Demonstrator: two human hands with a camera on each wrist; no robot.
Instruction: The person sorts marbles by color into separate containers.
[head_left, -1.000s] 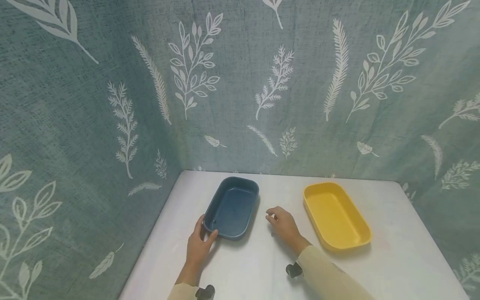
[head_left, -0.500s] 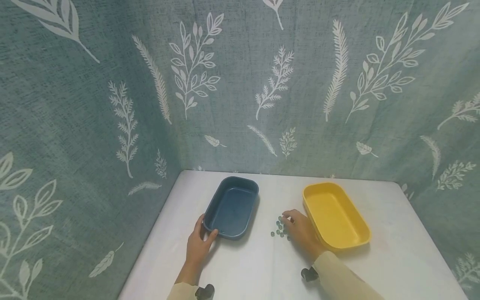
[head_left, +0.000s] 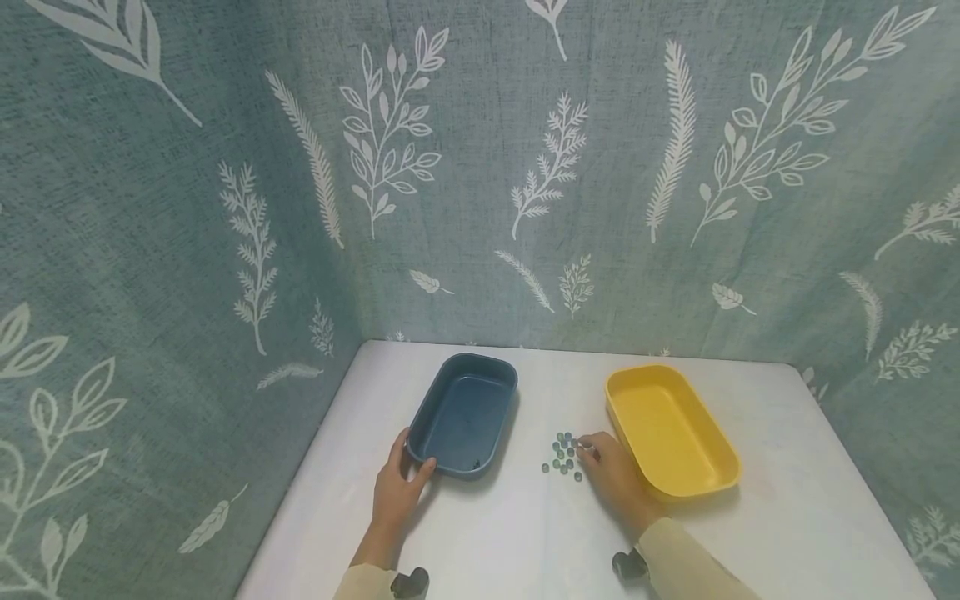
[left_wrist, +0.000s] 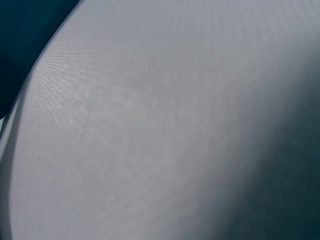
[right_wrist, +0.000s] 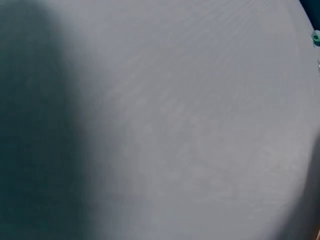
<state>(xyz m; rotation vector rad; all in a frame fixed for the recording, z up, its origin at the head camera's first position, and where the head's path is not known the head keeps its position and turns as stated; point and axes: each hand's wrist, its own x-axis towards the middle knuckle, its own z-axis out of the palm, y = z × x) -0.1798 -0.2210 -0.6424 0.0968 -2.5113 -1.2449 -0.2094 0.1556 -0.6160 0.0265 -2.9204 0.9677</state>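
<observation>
My left hand (head_left: pixel 397 490) holds the near left corner of a dark blue rectangular tray (head_left: pixel 461 417), thumb on its near rim and fingers along its side. A small dark, marble-like thing (head_left: pixel 476 464) lies inside the tray near its front. To the right, several small round glass marbles (head_left: pixel 560 454), greenish and bluish, lie loosely grouped on the white table. My right hand (head_left: pixel 611 475) is at their right edge, thumb and index fingertips bent together beside the outermost marbles. Whether they pinch one is too small to see. One marble (right_wrist: pixel 316 38) shows at the right wrist view's edge.
A yellow rectangular tray (head_left: pixel 675 433) stands just right of my right hand. Leaf-patterned green cloth (head_left: pixel 480 208) hangs behind and at the sides of the white table (head_left: pixel 495 542). The left wrist view shows mostly blurred tabletop and part of the blue tray (left_wrist: pixel 30 35).
My right hand has gone rightward from beside the blue tray, uncovering the marbles on the table. The small dark thing in the blue tray has shifted right. My left hand stays put.
</observation>
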